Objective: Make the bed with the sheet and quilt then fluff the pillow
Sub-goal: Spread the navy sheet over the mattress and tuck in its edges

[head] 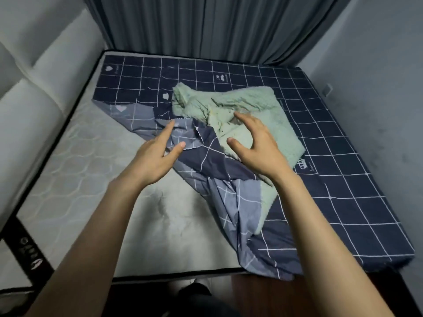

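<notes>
Reaching forward, we hold our left hand [158, 154] and right hand [256, 145] spread, gripping nothing; the rumpled navy checked sheet [343, 202] lies beneath both, the green quilt [258, 101] just beyond our right fingertips.

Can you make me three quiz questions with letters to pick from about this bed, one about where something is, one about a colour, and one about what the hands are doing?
1. Where does the green quilt lie?
A. on the navy checked sheet
B. on the floor
C. over the headboard

2. What colour is the bare mattress on the uncovered side?
A. red
B. pale grey
C. black

3. What are the left hand and the right hand doing?
A. both gripping a pillow
B. both in fists
C. both open above the bedding, fingers spread

Answers: 1 A, the crumpled quilt sits on the sheet mid-bed; 2 B, the quilted mattress top shows pale grey; 3 C, the fingers are spread and hold nothing.
</notes>
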